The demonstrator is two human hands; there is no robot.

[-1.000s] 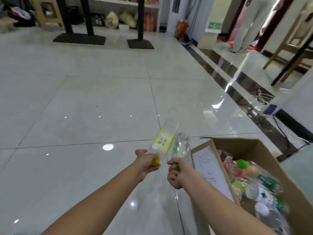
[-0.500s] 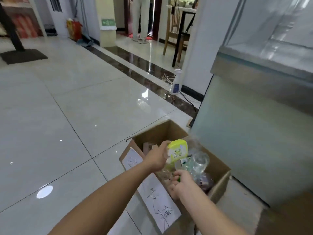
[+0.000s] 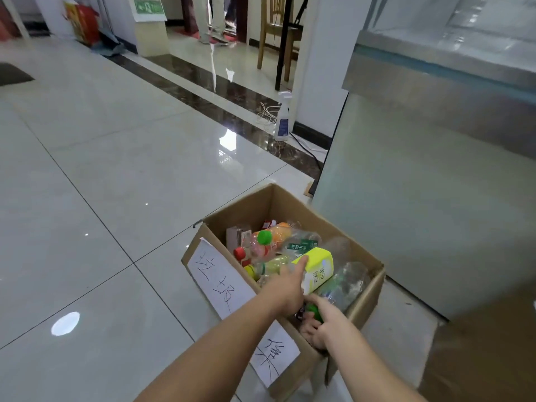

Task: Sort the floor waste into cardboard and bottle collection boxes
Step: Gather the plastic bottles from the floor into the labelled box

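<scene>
An open cardboard box [image 3: 278, 203] with a handwritten paper label [image 3: 220, 282] stands on the floor, holding several plastic bottles. My left hand [image 3: 285, 288] reaches into the box and grips a bottle with a yellow label [image 3: 317, 271], its index finger stretched along it. My right hand [image 3: 317, 329] holds a clear bottle with a green cap [image 3: 342, 288] by its neck, low inside the box's near right corner. Both bottles lie among the others in the box.
A glass-fronted metal counter [image 3: 435, 158] rises right beside the box. A white spray bottle [image 3: 282, 117] and loose cables sit by the wall behind. A wooden chair [image 3: 275, 33] and a person's legs [image 3: 213, 18] are in the far room. Shiny tiled floor spreads to the left.
The view swung right from the open floor to the box. Both hands carried their bottles over the box rim and lowered them inside among the other bottles.
</scene>
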